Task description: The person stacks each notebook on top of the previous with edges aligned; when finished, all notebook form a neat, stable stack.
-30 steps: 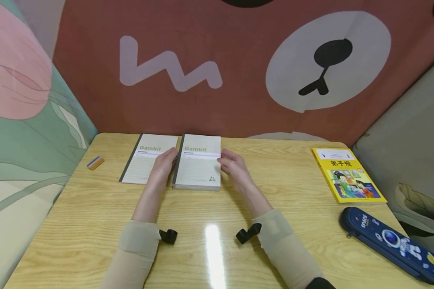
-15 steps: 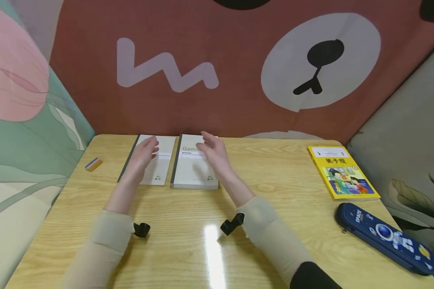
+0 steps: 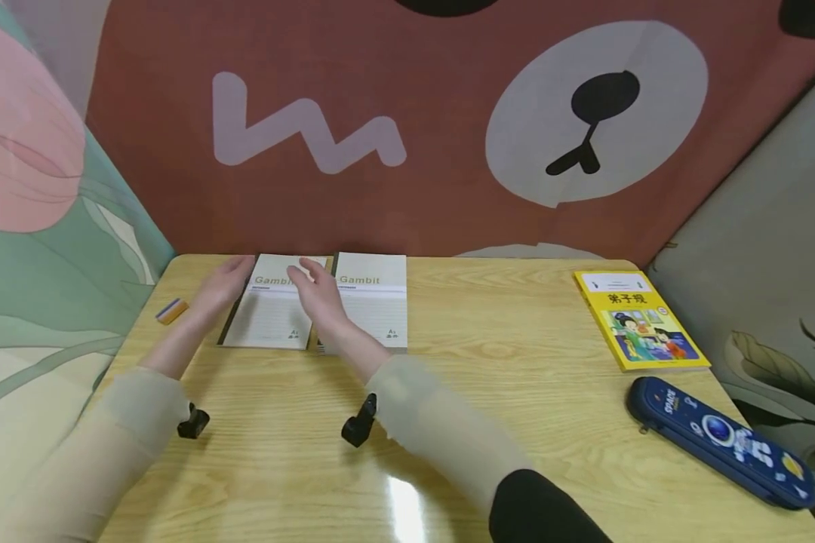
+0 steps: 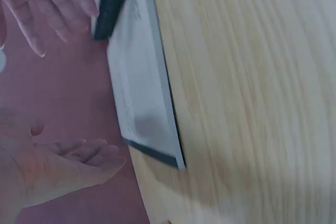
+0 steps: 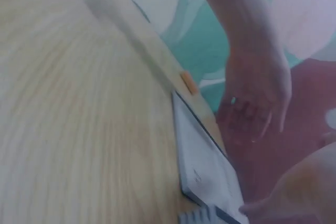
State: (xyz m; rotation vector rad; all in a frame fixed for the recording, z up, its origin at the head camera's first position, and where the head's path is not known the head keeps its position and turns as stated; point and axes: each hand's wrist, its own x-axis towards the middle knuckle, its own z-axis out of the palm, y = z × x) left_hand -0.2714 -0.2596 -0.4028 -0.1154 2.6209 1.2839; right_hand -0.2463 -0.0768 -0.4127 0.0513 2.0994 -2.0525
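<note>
A white Gambit notebook (image 3: pixel 272 317) with a dark spine lies at the back left of the table. Beside it, to the right, is a thicker stack of matching notebooks (image 3: pixel 383 313). My left hand (image 3: pixel 226 286) is by the left notebook's spine, fingers extended; in the left wrist view this hand (image 4: pixel 73 166) shows the notebook (image 4: pixel 139 72) apart from it. Over the notebook's right part hovers my right hand (image 3: pixel 321 296), fingers loosely extended. The right wrist view has the right hand (image 5: pixel 299 190) at the lower right. Neither hand grips anything.
An orange eraser-like block (image 3: pixel 173 311) with a blue stripe lies left of the notebook. On the right are a yellow book (image 3: pixel 641 320) and a dark blue pencil case (image 3: pixel 720 441). A printed wall (image 3: pixel 448 211) rises behind the table's back edge.
Both hands have left the sides of the right notebook stack and moved left to the single notebook. The notebooks keep their places; the head view has shifted slightly.
</note>
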